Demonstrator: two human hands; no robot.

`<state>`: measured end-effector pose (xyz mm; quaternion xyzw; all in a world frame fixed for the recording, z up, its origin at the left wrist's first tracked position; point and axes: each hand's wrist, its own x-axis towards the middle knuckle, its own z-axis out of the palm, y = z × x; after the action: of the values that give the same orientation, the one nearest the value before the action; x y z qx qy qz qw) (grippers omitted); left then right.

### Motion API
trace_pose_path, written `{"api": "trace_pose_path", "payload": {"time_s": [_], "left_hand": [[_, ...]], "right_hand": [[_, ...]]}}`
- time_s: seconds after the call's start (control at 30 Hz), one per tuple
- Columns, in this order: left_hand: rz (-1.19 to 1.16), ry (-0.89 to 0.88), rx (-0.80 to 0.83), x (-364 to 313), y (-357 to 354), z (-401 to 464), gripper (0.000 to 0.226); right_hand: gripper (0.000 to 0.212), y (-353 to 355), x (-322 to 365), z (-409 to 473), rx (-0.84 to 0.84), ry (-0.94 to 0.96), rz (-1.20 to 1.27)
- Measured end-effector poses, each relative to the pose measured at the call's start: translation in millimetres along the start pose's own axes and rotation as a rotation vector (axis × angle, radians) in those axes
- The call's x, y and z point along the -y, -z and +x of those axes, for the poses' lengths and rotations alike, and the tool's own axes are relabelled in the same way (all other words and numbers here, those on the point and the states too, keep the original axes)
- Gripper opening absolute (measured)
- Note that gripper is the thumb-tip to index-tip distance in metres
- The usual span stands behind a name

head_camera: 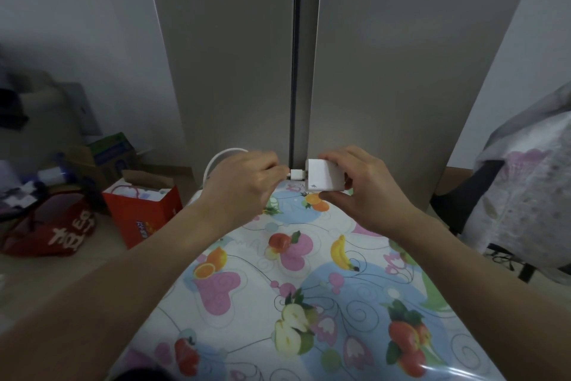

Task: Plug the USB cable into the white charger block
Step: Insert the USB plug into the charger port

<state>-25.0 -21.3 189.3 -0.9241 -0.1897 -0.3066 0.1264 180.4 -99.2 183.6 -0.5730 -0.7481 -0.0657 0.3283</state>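
Note:
My right hand (355, 186) grips the white charger block (324, 176) above the far end of the table, its port side facing left. My left hand (244, 179) pinches the white USB cable by its plug (297, 174), whose tip touches the block's left face. How deep the plug sits in the port I cannot tell. The cable (216, 161) loops up and back behind my left hand, and most of it is hidden.
A table with a fruit-patterned plastic cloth (309, 288) lies under my arms. Tall grey cabinet doors (247, 71) stand right behind it. Red bags (145, 213) and cardboard boxes (108, 155) crowd the floor at left. A fabric-covered chair (525, 195) is at right.

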Motion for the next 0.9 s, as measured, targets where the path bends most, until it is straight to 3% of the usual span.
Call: {"api": "trace_pose_path", "payload": {"time_s": [0.63,0.9], "left_hand": [[-0.051,0.016,-0.056,-8,-9,9,0.015],[0.011,-0.001,0.042,-4,-19,3,0.011]], "right_hand": [[0.052,0,-3,0,0.036,0.044,-0.051],[0.052,-8,-9,-1,0.063,0.028,-0.1]]}}
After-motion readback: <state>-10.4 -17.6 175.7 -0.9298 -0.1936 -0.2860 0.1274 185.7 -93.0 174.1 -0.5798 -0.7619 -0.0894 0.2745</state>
